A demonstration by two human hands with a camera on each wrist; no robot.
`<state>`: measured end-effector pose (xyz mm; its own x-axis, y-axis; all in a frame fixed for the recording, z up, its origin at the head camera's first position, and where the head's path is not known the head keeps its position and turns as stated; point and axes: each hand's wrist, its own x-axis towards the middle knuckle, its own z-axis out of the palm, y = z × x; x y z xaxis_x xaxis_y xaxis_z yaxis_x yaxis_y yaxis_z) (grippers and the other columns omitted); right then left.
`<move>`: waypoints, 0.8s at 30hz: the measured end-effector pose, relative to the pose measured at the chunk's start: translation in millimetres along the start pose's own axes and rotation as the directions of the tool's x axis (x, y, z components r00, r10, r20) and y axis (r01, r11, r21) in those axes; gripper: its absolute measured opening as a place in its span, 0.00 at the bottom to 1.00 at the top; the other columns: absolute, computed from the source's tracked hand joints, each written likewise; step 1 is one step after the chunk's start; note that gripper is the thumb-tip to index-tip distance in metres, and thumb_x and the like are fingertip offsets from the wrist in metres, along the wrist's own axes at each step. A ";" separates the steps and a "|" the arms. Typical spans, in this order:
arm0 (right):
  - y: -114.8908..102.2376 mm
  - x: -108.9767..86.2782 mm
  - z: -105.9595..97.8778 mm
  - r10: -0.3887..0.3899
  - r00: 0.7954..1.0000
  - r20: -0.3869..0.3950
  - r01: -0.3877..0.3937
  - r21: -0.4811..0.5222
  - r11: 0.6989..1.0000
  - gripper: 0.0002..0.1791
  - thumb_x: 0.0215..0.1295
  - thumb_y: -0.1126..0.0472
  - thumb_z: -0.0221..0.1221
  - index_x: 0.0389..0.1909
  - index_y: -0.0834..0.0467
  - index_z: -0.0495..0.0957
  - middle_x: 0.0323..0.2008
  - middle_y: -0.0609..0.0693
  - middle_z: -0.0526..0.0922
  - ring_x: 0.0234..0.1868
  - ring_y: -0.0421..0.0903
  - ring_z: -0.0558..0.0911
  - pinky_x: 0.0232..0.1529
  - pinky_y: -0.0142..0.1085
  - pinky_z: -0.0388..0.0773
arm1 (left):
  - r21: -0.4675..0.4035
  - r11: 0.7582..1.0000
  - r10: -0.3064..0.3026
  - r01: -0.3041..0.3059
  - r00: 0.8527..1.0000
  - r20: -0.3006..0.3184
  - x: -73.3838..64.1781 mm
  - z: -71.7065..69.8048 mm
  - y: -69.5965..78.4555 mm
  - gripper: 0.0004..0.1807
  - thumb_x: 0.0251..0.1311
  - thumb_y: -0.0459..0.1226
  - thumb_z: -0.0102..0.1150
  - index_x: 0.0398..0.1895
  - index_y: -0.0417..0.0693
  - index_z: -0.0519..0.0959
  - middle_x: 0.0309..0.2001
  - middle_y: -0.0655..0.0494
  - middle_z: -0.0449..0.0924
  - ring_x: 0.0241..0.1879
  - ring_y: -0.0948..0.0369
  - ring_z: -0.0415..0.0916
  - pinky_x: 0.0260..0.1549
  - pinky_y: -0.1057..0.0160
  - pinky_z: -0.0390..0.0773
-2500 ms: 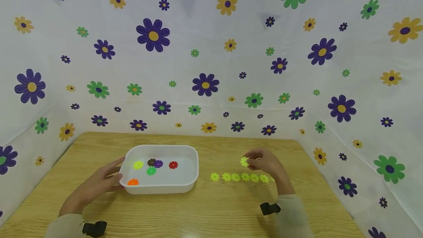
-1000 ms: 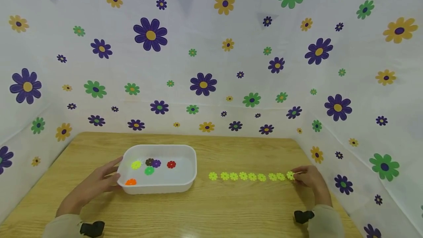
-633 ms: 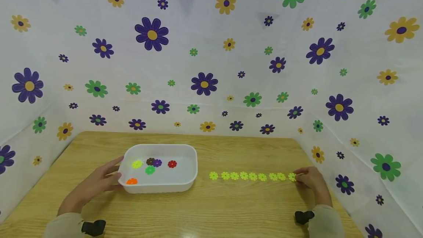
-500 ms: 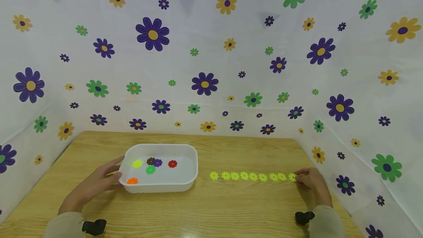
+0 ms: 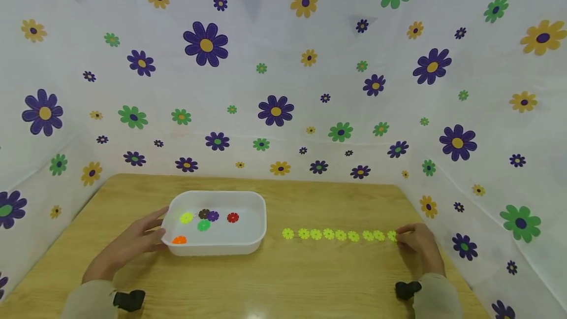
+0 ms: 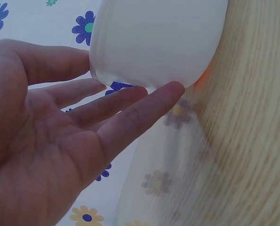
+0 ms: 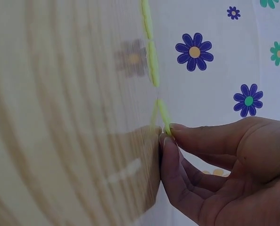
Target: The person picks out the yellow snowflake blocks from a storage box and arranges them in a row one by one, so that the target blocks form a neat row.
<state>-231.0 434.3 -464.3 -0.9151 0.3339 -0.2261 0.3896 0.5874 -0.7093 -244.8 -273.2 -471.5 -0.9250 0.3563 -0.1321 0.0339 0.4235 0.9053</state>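
In the head view, a row of several yellow-green flower-shaped discs point(image 5: 329, 234) runs across the table. My right hand point(image 5: 418, 241) is at its right end, pinching the last flower-shaped disc point(image 5: 392, 236) between thumb and fingertip. The right wrist view has that disc tilted, its far edge down at the tabletop and its near edge raised in the pinch. On the left, the extended fingers of my left hand point(image 5: 133, 245) touch the end wall of a white tray point(image 5: 217, 249). The left wrist view has those fingertips against the tray's outer wall point(image 6: 154, 42).
Inside the tray lie loose flower discs: yellow point(image 5: 186, 218), brown point(image 5: 204, 214), purple point(image 5: 213, 216), green point(image 5: 204, 225), red point(image 5: 233, 217) and orange point(image 5: 179, 240). A flower-print white curtain point(image 5: 283, 82) closes off the wooden table point(image 5: 283, 284) behind and on both sides.
My right hand has carried a disc from above the row to its right end; over the last second it has stayed there, still pinching it. The left hand and tray have held their place.
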 end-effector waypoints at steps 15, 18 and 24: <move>-0.1 -2.4 0.3 -0.001 1.000 0.024 0.000 0.016 1.000 0.17 0.66 0.70 0.61 0.51 0.77 0.79 0.27 0.49 0.87 0.26 0.37 0.84 0.29 0.29 0.84 | 0.015 1.000 0.011 -0.011 1.000 0.004 -3.5 1.0 -1.0 0.42 0.78 0.42 0.51 0.84 0.40 0.42 0.78 0.23 0.47 0.66 0.32 0.73 0.55 0.49 0.87; -0.2 -3.5 -1.2 -0.012 0.999 0.034 0.012 -0.013 1.000 0.17 0.66 0.68 0.61 0.52 0.76 0.80 0.26 0.47 0.87 0.27 0.38 0.84 0.30 0.29 0.83 | 0.028 1.000 0.010 -0.010 1.000 -0.003 -3.0 0.7 0.6 0.42 0.77 0.44 0.52 0.84 0.42 0.43 0.79 0.24 0.48 0.66 0.33 0.74 0.56 0.49 0.87; -4.4 -3.5 -3.4 -0.004 0.999 0.048 0.006 -0.027 1.000 0.17 0.68 0.67 0.60 0.51 0.75 0.80 0.28 0.46 0.87 0.29 0.37 0.83 0.32 0.29 0.82 | 0.051 0.998 0.026 -0.026 1.000 -0.009 -2.8 -0.8 2.6 0.42 0.77 0.45 0.52 0.84 0.43 0.44 0.79 0.25 0.49 0.66 0.33 0.74 0.56 0.48 0.86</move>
<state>-229.1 433.1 -458.1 -0.9208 0.2956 -0.2546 0.3870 0.6092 -0.6922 -242.4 -273.7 -468.4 -0.9272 0.3596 -0.1047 0.0767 0.4560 0.8867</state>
